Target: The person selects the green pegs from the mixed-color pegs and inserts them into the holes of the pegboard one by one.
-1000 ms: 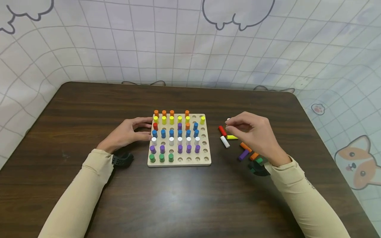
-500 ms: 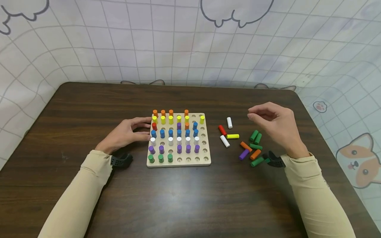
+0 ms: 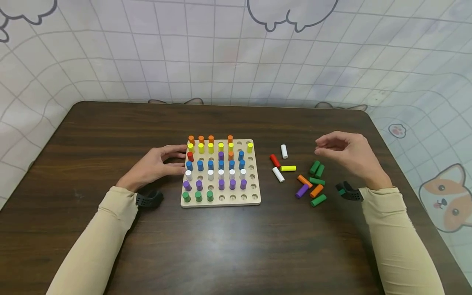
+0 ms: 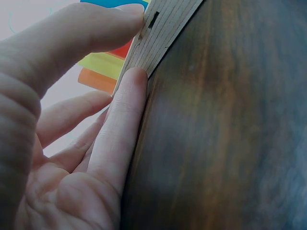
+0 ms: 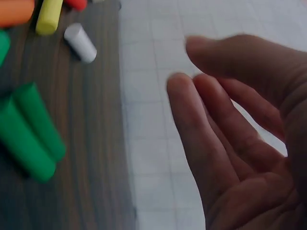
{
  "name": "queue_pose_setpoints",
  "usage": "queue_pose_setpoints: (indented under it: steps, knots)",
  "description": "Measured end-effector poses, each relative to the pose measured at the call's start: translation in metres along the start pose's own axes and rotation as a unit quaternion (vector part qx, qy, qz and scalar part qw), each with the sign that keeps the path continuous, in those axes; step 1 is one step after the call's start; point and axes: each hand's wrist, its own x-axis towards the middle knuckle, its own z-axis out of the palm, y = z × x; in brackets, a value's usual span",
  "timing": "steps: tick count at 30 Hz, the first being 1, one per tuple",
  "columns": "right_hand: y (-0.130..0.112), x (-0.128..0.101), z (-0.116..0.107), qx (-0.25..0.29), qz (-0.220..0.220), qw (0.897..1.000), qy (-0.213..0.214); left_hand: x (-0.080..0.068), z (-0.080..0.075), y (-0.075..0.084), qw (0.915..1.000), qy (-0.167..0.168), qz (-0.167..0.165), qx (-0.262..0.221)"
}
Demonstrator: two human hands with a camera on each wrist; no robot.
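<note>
Left hand point(image 3: 155, 166) pressing straight fingers against pegboard point(image 3: 220, 200) left edge, steadying it; right hand point(image 3: 348, 155) hovering empty, fingers relaxed, above loose pegs point(image 3: 311, 184).

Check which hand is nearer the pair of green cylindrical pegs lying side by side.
Right. The right hand hovers empty just right of the pair of green cylindrical pegs, not touching. The left hand rests against the wooden pegboard, far across it.

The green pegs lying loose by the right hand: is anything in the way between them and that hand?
Nothing visible. The right hand hovers empty just above and right of the green pegs, with only bare table between them.
</note>
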Motion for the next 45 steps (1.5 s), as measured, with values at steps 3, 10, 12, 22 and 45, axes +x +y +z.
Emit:
queue_pose_setpoints:
  steps: [3, 10, 12, 22, 45]
  knots:
    - [0.011, 0.001, -0.003, -0.006, 0.016, 0.999, -0.031, 0.0, 0.0, 0.0, 1.0, 0.001, -0.003, -0.001]
    - [0.03, 0.003, -0.008, -0.002, 0.038, 0.996, -0.083, 0.001, 0.0, -0.001, 1.0, 0.001, -0.006, -0.004]
    - [0.035, 0.003, -0.008, 0.002, 0.034, 0.995, -0.094, 0.001, 0.0, -0.001, 1.0, 0.001, -0.005, -0.004]
    - [0.046, 0.008, 0.001, 0.006, 0.01, 0.99, -0.143, 0.003, -0.001, -0.001, 1.0, 0.0, -0.006, -0.004]
    - [0.045, 0.011, 0.015, -0.075, 0.006, 0.994, -0.077, 0.002, 0.0, -0.003, 1.0, -0.001, -0.008, 0.0]
